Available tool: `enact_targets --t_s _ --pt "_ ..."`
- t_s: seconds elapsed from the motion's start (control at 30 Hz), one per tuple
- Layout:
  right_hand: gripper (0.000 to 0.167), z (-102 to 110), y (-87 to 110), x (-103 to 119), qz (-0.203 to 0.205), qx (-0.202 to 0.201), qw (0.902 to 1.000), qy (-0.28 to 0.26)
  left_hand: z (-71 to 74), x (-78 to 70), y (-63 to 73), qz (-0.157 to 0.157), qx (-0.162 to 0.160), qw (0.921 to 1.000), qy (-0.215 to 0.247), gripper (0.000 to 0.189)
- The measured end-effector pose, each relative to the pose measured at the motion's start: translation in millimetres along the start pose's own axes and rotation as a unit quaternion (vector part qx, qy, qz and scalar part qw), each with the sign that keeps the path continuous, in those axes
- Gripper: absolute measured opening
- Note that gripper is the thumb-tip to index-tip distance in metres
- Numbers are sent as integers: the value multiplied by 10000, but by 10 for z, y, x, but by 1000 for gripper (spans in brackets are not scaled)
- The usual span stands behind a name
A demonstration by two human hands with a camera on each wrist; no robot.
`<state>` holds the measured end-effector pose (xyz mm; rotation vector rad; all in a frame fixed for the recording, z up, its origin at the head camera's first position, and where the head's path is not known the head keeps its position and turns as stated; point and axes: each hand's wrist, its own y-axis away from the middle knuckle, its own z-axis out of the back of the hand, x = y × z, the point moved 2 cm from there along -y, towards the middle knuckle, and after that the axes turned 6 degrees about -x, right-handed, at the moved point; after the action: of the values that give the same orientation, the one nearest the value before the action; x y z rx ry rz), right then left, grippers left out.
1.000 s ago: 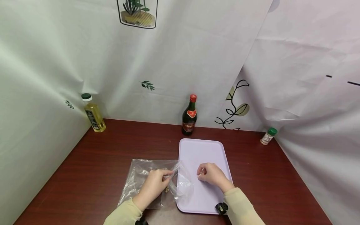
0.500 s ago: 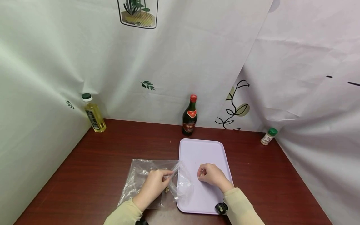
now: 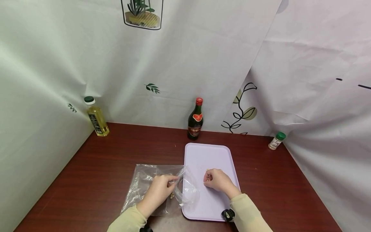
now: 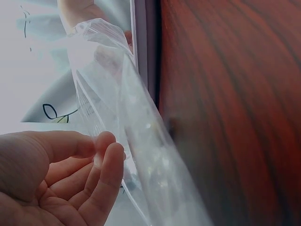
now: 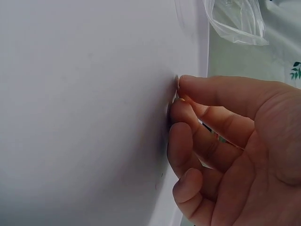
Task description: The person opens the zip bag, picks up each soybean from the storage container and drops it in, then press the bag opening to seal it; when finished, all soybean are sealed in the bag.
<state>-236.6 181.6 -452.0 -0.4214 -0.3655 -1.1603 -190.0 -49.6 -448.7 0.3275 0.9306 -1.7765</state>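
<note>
A clear plastic bag [image 3: 145, 175] lies on the table, its mouth reaching over the left side of the lilac tray [image 3: 207, 153]. My left hand [image 3: 160, 188] pinches the bag's rim between thumb and fingertips, holding it raised; the left wrist view shows this pinch [image 4: 80, 174] close up. A few small yellowish bits [image 3: 172, 195] show through the plastic beside that hand. Over the tray, my right hand [image 3: 218, 179] has its fingertips down at the surface. In the right wrist view, small yellowish bits [image 5: 180, 99] show at the pinched fingertips, mostly hidden; their kind is unclear.
Behind the tray stands a dark green bottle [image 3: 195, 120] with a red cap. An oil bottle [image 3: 98, 120] stands at the back left, and a green-capped shaker [image 3: 276, 141] at the back right. White cloth [image 3: 162, 106] walls in the dark red table [image 3: 101, 167].
Hardly anything differs. My right fingertips have shifted very slightly at the tray, and a small yellowish bit shows just beyond them; my left hand and the bag stay put.
</note>
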Motion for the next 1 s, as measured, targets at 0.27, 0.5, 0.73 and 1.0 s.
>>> enact_targets --t_s 0.27,0.5,0.73,1.0 --pt "15 -8 8 12 -53 -114 9999 -49 -1 -2 8 -7 11 10000 -13 19" --pt "16 3 13 28 -205 50 9996 -164 3 -4 9 -20 42 10000 -4 21" --pt "15 15 30 4 -192 53 9997 -119 8 -17 11 3 90 9999 62 21" --pt "16 56 46 -47 -438 -38 9989 -183 11 -28 18 -17 105 9999 50 20"
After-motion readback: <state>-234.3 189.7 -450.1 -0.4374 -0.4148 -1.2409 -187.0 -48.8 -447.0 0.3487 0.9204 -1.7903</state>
